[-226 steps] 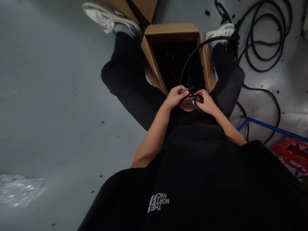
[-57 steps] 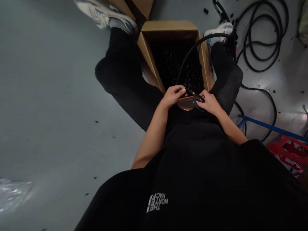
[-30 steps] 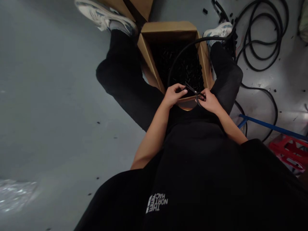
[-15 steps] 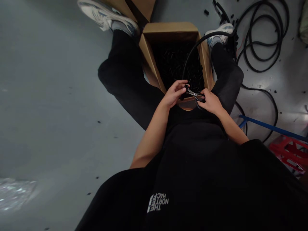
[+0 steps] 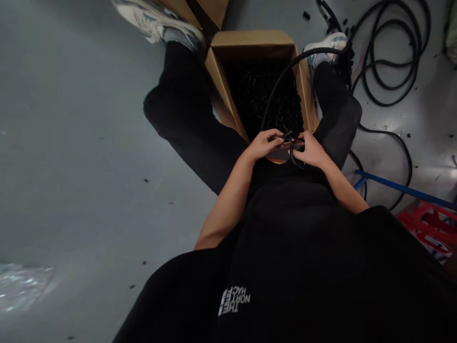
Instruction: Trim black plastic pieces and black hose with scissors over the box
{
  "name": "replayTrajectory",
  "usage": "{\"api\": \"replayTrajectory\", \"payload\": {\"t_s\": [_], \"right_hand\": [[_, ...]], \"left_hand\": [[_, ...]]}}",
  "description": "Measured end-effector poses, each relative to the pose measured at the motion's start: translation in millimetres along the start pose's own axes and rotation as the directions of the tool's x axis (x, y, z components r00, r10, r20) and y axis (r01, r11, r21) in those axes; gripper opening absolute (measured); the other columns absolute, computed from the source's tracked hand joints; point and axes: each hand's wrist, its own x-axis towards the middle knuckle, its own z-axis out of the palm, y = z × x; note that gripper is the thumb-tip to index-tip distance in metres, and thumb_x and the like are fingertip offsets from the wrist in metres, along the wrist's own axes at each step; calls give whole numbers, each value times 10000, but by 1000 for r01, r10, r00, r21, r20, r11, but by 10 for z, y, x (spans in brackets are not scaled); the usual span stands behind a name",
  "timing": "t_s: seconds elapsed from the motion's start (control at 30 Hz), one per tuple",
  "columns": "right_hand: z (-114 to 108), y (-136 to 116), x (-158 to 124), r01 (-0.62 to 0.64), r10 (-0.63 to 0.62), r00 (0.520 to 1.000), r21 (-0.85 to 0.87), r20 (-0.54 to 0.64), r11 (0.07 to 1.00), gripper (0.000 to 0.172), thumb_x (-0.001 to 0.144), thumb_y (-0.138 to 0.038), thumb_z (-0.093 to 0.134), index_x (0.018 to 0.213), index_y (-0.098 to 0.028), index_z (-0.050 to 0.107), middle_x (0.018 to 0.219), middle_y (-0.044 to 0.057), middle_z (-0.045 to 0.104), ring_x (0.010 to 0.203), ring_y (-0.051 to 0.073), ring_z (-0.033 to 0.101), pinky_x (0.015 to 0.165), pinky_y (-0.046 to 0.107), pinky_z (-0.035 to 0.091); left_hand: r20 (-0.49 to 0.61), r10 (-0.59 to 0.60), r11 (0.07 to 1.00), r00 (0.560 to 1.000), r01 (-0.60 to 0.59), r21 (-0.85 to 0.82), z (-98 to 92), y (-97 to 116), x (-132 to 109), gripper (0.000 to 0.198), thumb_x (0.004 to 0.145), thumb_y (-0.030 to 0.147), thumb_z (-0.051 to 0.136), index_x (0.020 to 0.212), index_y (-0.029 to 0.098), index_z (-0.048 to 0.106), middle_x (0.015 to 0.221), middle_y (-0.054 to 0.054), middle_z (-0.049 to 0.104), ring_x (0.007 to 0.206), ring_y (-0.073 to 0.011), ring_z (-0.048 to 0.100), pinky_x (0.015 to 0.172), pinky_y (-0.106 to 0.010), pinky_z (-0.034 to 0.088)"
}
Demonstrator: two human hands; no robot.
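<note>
My left hand (image 5: 264, 144) is closed on the end of a long black rubber tube (image 5: 274, 93), which arcs across the box from the right. In my right hand (image 5: 311, 150) are black-handled scissors (image 5: 293, 151), fingers through the loops. The blades meet the tube end just beside my left fingertips; how far apart the blades are I cannot make out. Both hands are over the near edge of an open cardboard box (image 5: 228, 88) between my legs. Many short cut black pieces (image 5: 257, 88) fill the inside of the box.
Coils of the black tube lie on the grey floor at right, with scattered short pieces. A blue bar (image 5: 403, 186) and a red plastic stool (image 5: 430, 224) are at my right. Another piece of cardboard (image 5: 210, 12) is beyond the box. Clear plastic film (image 5: 23, 286) lies at lower left.
My left hand has moved right and slightly towards me, bringing the tube end to the scissors. The tube's arc has shifted left, and the blades show less. My right hand stays in place.
</note>
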Motion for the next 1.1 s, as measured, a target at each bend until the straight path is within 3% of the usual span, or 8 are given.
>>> {"api": "replayTrajectory", "payload": {"t_s": [0.07, 0.2, 0.33, 0.5, 0.67, 0.8, 0.97, 1.1], "right_hand": [[-11, 0, -6, 4, -4, 1000, 19, 20, 1000, 507, 791, -500, 879, 1089, -254, 551, 1122, 103, 776, 1046, 306, 749, 961, 462, 583], [-35, -15, -50, 27, -26, 1000, 119, -5, 993, 383, 854, -486, 822, 959, -273, 522, 856, -6, 714, 788, 210, 675, 801, 372, 510], [-70, -65, -64, 16, -18, 1000, 97, 18, 995, 357, 872, -463, 813, 954, -272, 523, 865, 4, 724, 802, 216, 691, 794, 371, 502], [-88, -159, 1, -48, 48, 999, -39, 16, 998, 504, 820, -500, 868, 1096, -267, 516, 1073, 80, 784, 989, 306, 763, 899, 444, 582], [-26, -180, 30, -81, 80, 997, -50, -9, 995, 375, 886, -498, 798, 948, -289, 493, 882, 27, 751, 856, 273, 731, 867, 429, 568], [54, -156, 35, -119, 119, 993, -19, -10, 993, 399, 881, -494, 812, 970, -291, 479, 920, 30, 757, 885, 273, 740, 857, 413, 551], [131, -123, 93, -132, 133, 991, 13, -33, 991, 447, 859, -519, 833, 996, -288, 475, 973, 31, 761, 900, 262, 739, 839, 403, 551], [129, -38, 86, -110, 112, 993, 58, -24, 992, 355, 906, -507, 785, 900, -281, 512, 847, 3, 712, 831, 232, 693, 807, 381, 531]], "left_hand": [[-4, -10, 999, 1000, 10, -46, -6, 16, -5, 528, 925, 718, 874, 1000, 204, 778, 796, -27, 766, 689, -174, 700, 661, -286, 563], [-161, 19, 990, 987, -41, -136, -21, 17, 17, 652, 866, 837, 894, 915, 205, 741, 807, -36, 773, 713, -162, 711, 705, -279, 586], [-219, 37, 992, 975, -62, -110, 3, 1, 18, 683, 833, 867, 904, 953, 211, 756, 823, -32, 771, 742, -165, 708, 754, -300, 587], [-207, 129, 991, 970, -118, 64, 83, -25, 10, 659, 819, 845, 909, 915, 215, 742, 864, -29, 747, 776, -183, 655, 764, -331, 523], [-383, 182, 963, 906, -84, 257, 93, -48, 26, 395, 895, 588, 877, 935, 226, 724, 973, -54, 780, 947, -257, 692, 933, -394, 547], [-393, 211, 928, 895, -57, 368, 117, -78, 19, 226, 894, 404, 855, 960, 236, 719, 1041, -76, 785, 1041, -311, 696, 1010, -444, 534], [-341, 243, 893, 908, -73, 444, 112, -111, 21, 196, 900, 362, 854, 971, 239, 719, 1052, -89, 780, 1068, -341, 691, 1042, -491, 519], [-434, 260, 898, 862, -50, 438, 32, -126, 28, 194, 903, 377, 856, 990, 248, 740, 1087, -88, 801, 1105, -346, 690, 1077, -497, 526]]}}
